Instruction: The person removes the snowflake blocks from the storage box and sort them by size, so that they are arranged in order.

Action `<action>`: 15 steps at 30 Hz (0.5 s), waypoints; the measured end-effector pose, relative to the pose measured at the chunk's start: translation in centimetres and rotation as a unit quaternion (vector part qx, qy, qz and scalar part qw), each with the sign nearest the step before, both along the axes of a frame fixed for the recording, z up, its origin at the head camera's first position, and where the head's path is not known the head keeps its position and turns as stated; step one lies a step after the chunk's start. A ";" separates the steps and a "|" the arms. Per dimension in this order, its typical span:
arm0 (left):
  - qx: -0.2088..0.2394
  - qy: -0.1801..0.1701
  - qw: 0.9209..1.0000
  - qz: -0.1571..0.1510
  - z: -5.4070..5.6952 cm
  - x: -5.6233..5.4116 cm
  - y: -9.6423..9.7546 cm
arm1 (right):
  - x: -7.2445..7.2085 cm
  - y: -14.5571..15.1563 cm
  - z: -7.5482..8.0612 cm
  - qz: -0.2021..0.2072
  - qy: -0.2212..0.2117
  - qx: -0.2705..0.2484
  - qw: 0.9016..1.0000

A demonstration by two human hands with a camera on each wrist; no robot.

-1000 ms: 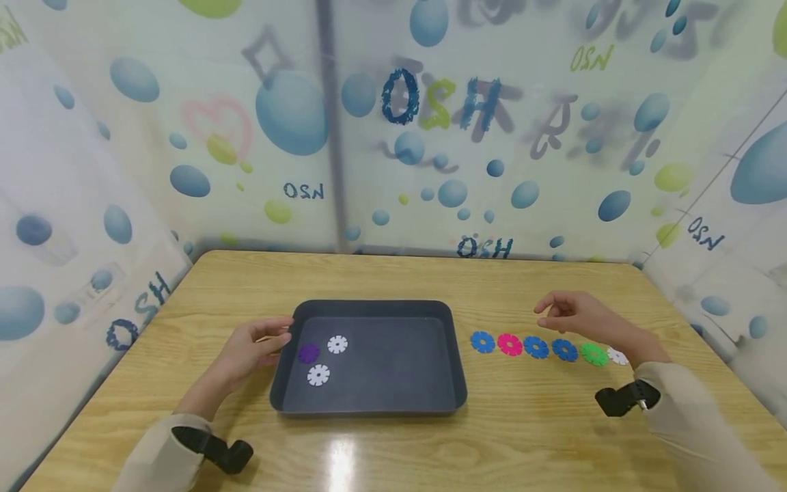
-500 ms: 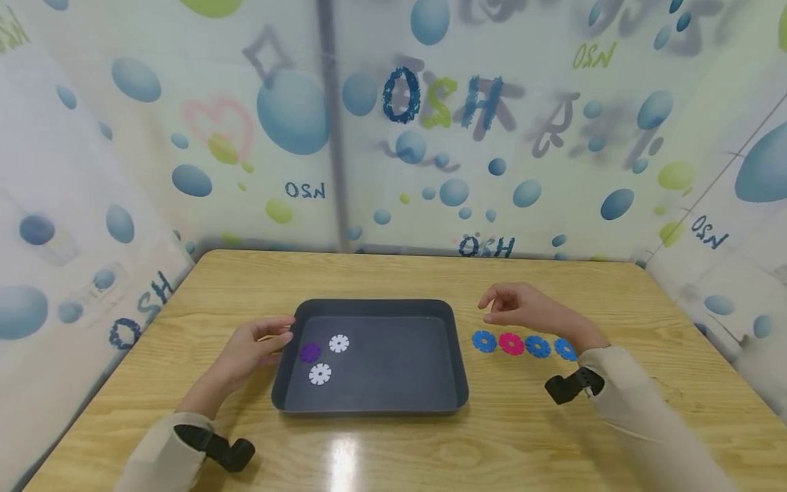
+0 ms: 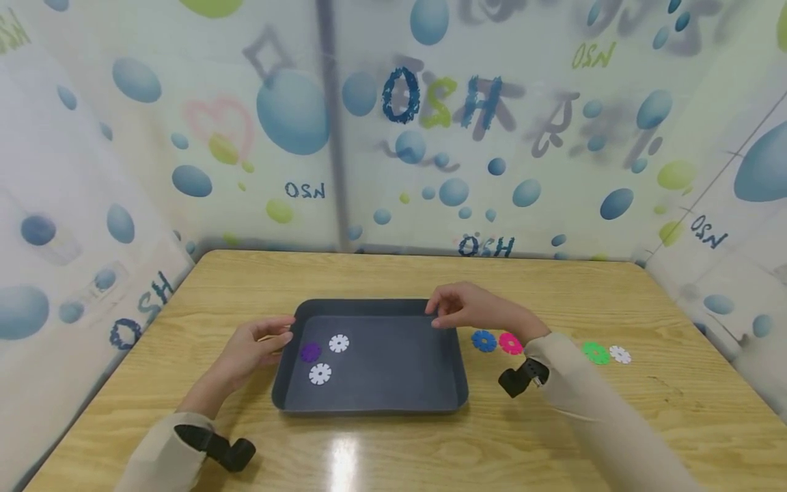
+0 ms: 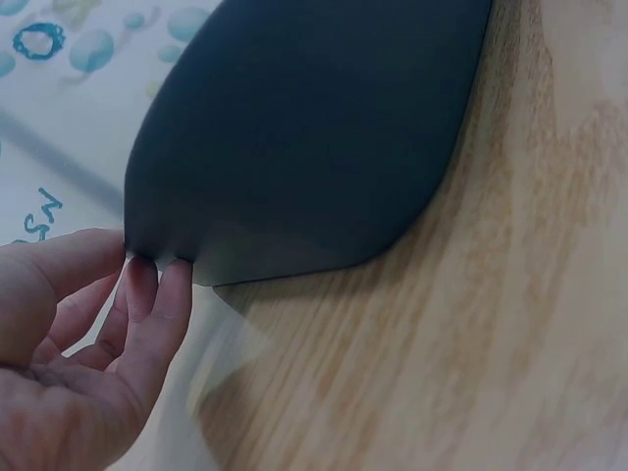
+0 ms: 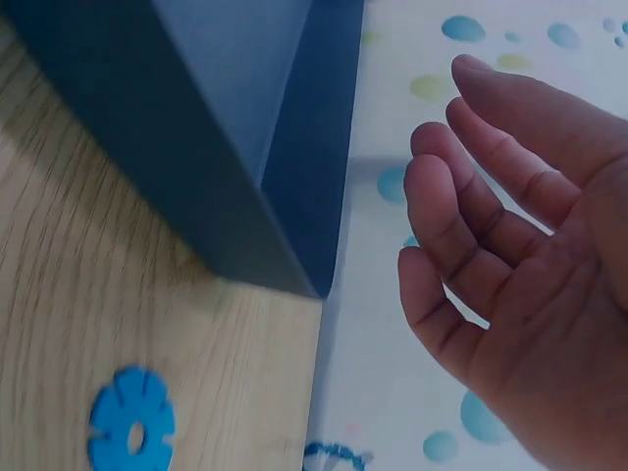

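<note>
A dark grey rectangular tray lies on the table. In its left part are two white notched plastic discs and a purple disc. My left hand touches the tray's outer left wall with its fingertips, as the left wrist view shows at the tray wall. Above the tray's far right corner hovers my right hand; its fingers are loosely bent and nothing is between them in the right wrist view. Right of the tray, a blue disc and a pink disc lie close together.
Farther right on the wooden table lie a green disc and a small white disc. My right forearm hides part of that row. A printed curtain closes off the back and sides.
My right hand has moved left, from above the row of discs to above the tray's far right corner. My left hand has stayed at the tray's left side.
</note>
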State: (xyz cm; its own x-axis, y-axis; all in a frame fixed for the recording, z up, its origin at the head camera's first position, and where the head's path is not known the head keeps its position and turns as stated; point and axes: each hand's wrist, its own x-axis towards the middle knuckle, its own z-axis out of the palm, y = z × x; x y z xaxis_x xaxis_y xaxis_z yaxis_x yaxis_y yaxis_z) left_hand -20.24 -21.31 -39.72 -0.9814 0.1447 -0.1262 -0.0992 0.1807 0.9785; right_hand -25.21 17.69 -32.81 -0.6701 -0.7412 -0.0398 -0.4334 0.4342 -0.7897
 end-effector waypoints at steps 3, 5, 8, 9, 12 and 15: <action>-0.003 -0.001 1.000 0.001 0.1 0.0 0.1 | -0.1 -1.3 0.3 0.021 0.004 0.002 1.000; -0.001 0.001 1.000 0.000 0.1 0.1 0.2 | -0.2 -2.1 0.5 0.032 0.007 0.002 0.999; 0.000 0.004 1.000 -0.002 0.1 0.1 0.3 | -0.4 -3.3 0.9 0.047 0.010 0.005 0.999; 0.002 0.005 1.000 -0.003 0.1 0.1 0.3 | -0.5 -3.7 1.0 0.051 0.011 0.009 0.999; -0.001 0.006 1.000 -0.001 0.1 0.1 0.3 | -0.8 -4.8 1.2 0.062 0.009 0.018 0.998; -0.002 0.005 1.000 0.002 0.1 0.1 0.2 | -1.1 -6.0 1.2 0.066 0.005 0.020 0.998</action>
